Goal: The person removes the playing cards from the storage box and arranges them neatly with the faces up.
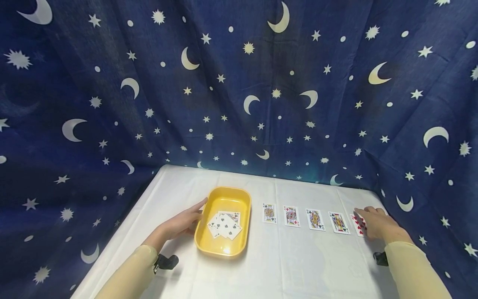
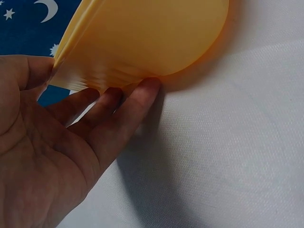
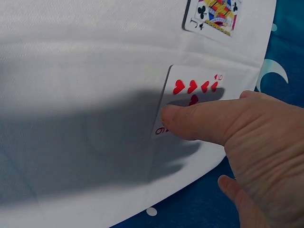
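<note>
My left hand (image 1: 186,220) is at the left side of a yellow tray (image 1: 244,226), its fingertips (image 2: 149,85) touching the ribbed outer wall. Inside the tray lie several overlapping playing cards (image 1: 226,226), a spade number card on top and a face card partly covered. At the right end of a row on the table is a nine of hearts (image 3: 178,88); my right hand (image 1: 379,224) rests over it, the thumb (image 3: 190,121) on its face. Part of that card is hidden under the hand. Beside it lies a jack of clubs (image 3: 216,16).
Three more face cards (image 1: 269,213) lie face up in the same row, spaced apart, between the tray and the jack. A white cloth (image 1: 298,265) covers the table. Dark blue fabric (image 1: 224,104) with moons and stars hangs behind and at both sides.
</note>
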`<state>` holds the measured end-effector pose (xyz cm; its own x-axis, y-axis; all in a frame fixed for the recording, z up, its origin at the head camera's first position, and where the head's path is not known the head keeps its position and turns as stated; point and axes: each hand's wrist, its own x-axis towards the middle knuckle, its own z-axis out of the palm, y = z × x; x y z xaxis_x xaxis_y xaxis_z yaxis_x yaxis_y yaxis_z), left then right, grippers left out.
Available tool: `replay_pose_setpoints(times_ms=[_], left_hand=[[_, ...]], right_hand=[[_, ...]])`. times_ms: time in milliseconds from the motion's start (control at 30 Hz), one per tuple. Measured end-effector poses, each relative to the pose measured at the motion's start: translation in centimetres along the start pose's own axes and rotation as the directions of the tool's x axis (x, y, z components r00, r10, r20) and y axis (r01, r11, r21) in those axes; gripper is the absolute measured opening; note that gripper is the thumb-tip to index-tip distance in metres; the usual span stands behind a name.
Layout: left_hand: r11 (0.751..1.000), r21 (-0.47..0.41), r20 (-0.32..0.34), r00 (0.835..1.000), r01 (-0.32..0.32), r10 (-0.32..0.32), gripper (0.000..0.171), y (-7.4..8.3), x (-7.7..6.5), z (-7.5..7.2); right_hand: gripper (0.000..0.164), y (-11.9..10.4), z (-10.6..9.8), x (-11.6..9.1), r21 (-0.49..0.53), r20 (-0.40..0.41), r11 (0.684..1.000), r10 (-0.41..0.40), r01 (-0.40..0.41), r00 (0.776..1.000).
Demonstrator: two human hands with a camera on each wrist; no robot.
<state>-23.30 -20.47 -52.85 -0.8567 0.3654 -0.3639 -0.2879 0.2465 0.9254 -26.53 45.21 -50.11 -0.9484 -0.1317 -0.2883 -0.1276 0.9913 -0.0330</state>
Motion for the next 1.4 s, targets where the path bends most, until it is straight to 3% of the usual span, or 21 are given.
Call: replay_pose_setpoints(times_ms=[267,500,833,1133,1300,1400], left_hand=[[1.000,0.003,0.000,1.000,-0.005,0.005,0.069,-0.1,0.1,0.0],[1.000,0.018,-0.006,1.000,-0.011,0.012,0.070,-0.2,0.0,-0.3],[1.000,0.011,-0.015,1.000,-0.010,0.011,0.071,-0.2,0.0,-0.2],[1.000,0.017,-0.042,0.999,-0.002,0.003,0.069,-0.2,0.1,0.0],[1.000,0.017,-0.040,0.999,-0.008,0.008,0.069,-0.2,0.1,0.1],[1.000,0.022,-0.039,0.999,-0.008,0.009,0.068,-0.1,0.1,0.1]], right_hand=[[0.092,0.3,0.3,1.1,0.050,-0.047,0.999,-0.004,0.007,0.999],[0.088,-2.2,-0.2,1.4,0.012,-0.201,0.992,-0.117,0.122,0.972],[0.090,-7.9,-2.5,2.3,-0.047,-0.312,0.952,-0.300,0.301,0.901],[0.090,-13.0,-3.7,2.8,-0.023,-0.314,0.925,-0.366,0.379,0.876],[0.085,-16.1,-4.0,3.1,-0.032,-0.338,0.895,-0.430,0.446,0.837],[0.084,-18.2,-4.1,3.3,-0.021,-0.335,0.881,-0.451,0.472,0.827]])
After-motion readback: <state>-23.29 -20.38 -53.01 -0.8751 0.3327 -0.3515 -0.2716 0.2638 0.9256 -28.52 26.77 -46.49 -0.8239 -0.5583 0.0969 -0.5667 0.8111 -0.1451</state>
